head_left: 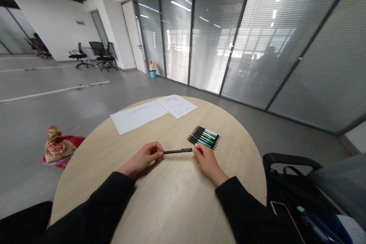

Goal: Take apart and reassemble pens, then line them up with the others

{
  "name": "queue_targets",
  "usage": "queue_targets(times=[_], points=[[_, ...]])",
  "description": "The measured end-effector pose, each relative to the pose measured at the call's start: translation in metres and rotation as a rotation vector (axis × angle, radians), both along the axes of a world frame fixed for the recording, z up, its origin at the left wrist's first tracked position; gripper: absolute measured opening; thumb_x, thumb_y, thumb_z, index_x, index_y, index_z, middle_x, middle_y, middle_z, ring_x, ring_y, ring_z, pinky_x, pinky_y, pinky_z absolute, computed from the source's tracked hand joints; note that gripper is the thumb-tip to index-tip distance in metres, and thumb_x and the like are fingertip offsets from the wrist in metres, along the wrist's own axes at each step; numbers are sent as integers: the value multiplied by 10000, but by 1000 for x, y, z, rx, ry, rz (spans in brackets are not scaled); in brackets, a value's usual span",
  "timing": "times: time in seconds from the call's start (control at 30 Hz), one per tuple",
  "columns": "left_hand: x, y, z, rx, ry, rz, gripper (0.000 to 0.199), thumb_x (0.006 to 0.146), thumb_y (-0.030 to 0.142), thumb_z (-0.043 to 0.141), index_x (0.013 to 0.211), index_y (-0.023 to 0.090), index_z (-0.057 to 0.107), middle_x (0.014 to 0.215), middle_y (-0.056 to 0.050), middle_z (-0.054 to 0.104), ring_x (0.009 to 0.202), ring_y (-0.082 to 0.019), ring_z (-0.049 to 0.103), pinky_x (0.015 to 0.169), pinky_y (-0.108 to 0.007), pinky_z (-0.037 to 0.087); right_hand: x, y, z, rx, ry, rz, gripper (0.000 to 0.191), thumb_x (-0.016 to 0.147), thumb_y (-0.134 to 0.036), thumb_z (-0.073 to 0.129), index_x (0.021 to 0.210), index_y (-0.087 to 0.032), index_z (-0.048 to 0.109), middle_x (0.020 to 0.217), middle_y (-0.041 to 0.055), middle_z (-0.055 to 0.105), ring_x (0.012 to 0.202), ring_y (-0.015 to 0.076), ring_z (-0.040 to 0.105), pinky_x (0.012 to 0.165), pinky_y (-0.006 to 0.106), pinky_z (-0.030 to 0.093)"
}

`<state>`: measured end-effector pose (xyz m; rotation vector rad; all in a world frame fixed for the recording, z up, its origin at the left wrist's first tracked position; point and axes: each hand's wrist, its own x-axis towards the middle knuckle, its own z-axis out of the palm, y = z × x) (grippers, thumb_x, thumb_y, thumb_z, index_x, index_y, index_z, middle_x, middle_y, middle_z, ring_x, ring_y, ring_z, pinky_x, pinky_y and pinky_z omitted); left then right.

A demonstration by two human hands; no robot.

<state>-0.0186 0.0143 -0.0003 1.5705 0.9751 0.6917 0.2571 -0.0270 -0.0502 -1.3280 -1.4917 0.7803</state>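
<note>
A black pen [177, 151] lies level above the round light-wood table [171, 206], held at both ends. My left hand [143, 158] pinches its left end, and my right hand [206, 162] grips its right end. Just beyond my right hand, several pens with coloured barrels [203, 137] lie side by side in a tight row on the table. Farther off, near the far rim, lie a printed white sheet with a table on it [138, 116] and a second printed sheet [176, 105].
A red-and-gold plastic bag [60, 148] lies on the grey floor left of the table. At the right, a black chair armrest [291, 159] rises beside a dark bag holding a blue bottle [320, 225]. Glass partitions with blinds stand behind, with office chairs [103, 56] farther away.
</note>
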Motion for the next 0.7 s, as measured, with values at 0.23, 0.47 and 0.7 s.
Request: queue_targets(times=[0.23,0.47,0.7], points=[[1,-2,3,11,5,2,235,818,356,705,800,168,566,662,18,597,612,-115,497,600,-258,350,0,0,1,13,-11,1,237,912,-377,519,768,-196,569,598,-33,505,598,147,479,590,253,347],[0,0,2,5,33,-4,242,809,365,710,825,167,572,661,27,589,600,-109,487,576,-245,331,-1,0,1,-1,-12,3,217,903,-357,524,769,-193,571,611,-33,520,594,141,473,581,248,345],[1,-2,3,33,72,-9,260,808,396,701,833,170,573,666,18,583,594,-112,477,560,-245,321,-1,0,0,-19,-15,35,176,891,-282,507,859,-186,650,703,-10,614,634,146,530,606,252,381]])
